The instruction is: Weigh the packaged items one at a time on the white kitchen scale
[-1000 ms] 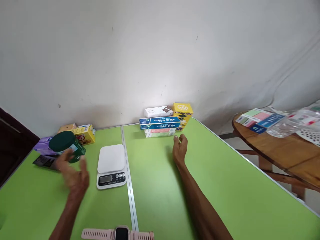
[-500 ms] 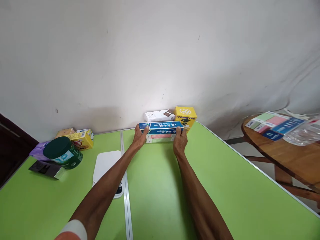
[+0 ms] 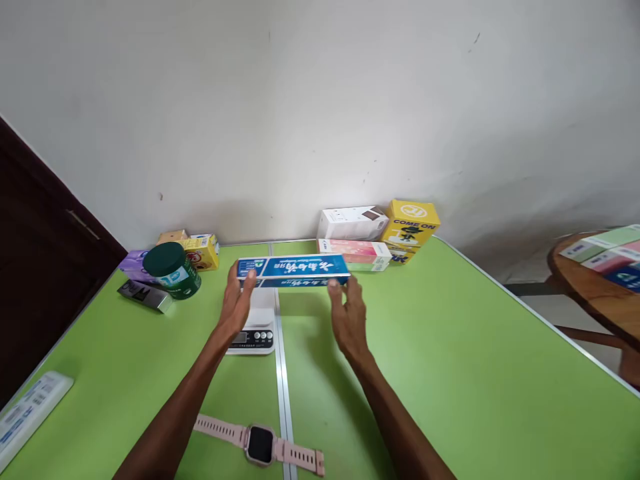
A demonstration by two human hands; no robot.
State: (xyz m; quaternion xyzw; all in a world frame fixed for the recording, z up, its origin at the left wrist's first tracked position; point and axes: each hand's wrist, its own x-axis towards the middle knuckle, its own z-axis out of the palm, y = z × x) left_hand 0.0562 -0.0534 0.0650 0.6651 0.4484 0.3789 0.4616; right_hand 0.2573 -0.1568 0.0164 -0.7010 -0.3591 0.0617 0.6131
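A long blue toothpaste box [image 3: 295,267] with white lettering is held level above the table by its two ends. My left hand [image 3: 236,301] grips its left end, thumb on the near side. Around the right end, my right hand [image 3: 349,319] is closed, thumb against the front edge. Partly covered by the box and my left hand, a white kitchen scale [image 3: 261,313] lies below with its button panel showing. Just behind the held box, a pink and pale green box [image 3: 353,252] rests on the table.
Against the wall stand a white box [image 3: 350,223] and a yellow box [image 3: 413,223]. A dark green canister [image 3: 173,270], a silver-black box [image 3: 145,295] and several packages sit at left. A pink smartwatch [image 3: 260,445] and a white power strip [image 3: 35,413] lie nearer. A round wooden table [image 3: 590,300] adjoins right.
My hands have lifted the toothpaste box away from the pink and green box and carried it left and nearer. The view has shifted, bringing the watch and power strip into sight.
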